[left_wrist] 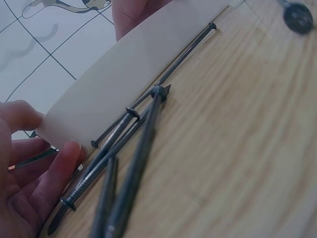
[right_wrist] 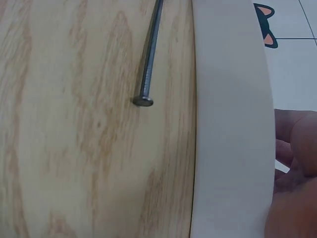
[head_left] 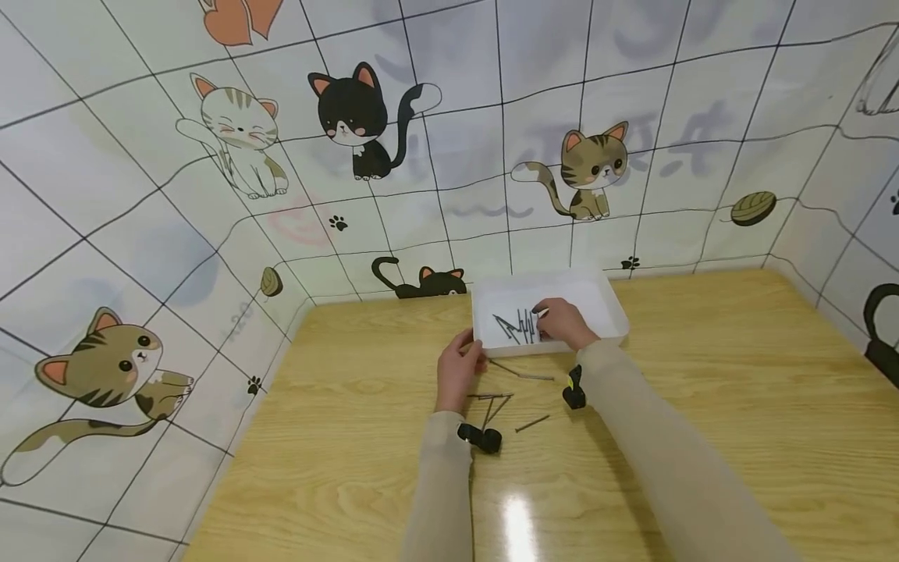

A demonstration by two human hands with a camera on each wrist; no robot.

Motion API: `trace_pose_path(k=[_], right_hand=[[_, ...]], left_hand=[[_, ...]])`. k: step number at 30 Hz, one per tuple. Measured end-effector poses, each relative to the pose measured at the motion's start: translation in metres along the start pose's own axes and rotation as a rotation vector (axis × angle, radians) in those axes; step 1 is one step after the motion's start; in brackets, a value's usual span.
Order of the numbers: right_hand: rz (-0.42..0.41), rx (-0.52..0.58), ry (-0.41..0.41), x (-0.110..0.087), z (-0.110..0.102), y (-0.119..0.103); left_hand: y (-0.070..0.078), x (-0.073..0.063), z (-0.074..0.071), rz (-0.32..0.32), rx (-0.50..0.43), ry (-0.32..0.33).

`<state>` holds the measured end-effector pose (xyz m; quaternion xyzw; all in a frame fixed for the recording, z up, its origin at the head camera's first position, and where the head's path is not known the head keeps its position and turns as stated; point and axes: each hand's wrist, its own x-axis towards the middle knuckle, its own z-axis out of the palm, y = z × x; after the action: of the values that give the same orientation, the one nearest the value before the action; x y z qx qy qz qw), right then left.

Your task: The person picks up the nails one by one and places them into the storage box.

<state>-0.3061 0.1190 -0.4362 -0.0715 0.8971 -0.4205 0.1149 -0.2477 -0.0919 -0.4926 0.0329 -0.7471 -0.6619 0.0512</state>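
Observation:
A shallow white box (head_left: 608, 321) stands on the table against the back wall, with several dark steel nails (head_left: 520, 326) inside, toward its left. My left hand (head_left: 458, 372) holds the box's front left corner; in the left wrist view, the thumb (left_wrist: 67, 161) lies against the front wall and the fingers go round the side. My right hand (head_left: 564, 321) reaches over the front rim into the box, fingers bent, a dark nail showing at the fingertips. In the right wrist view, the box wall partly hides the right hand (right_wrist: 297, 158).
More nails (left_wrist: 133, 163) lie crossed on the wooden table (head_left: 337, 437) before the box, near the left wrist. Another loose nail (head_left: 532, 424) lies closer to the front, and one nail (right_wrist: 148, 74) lies by the box wall. Cat-patterned sheeting (head_left: 463, 156) covers the walls.

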Motion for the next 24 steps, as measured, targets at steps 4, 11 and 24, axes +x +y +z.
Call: trace_pose_path(k=[4, 11, 24], right_hand=[[0.023, 0.023, -0.021, 0.004, 0.001, 0.006], [0.052, 0.044, -0.017, 0.007, 0.005, 0.006], [0.067, -0.034, 0.026, 0.0, 0.006, -0.003]], left_hand=[[-0.002, -0.001, 0.002, -0.008, 0.004, 0.009], [-0.003, -0.004, 0.0, -0.002, -0.014, 0.007], [-0.002, -0.002, 0.0, 0.004, -0.001, -0.005]])
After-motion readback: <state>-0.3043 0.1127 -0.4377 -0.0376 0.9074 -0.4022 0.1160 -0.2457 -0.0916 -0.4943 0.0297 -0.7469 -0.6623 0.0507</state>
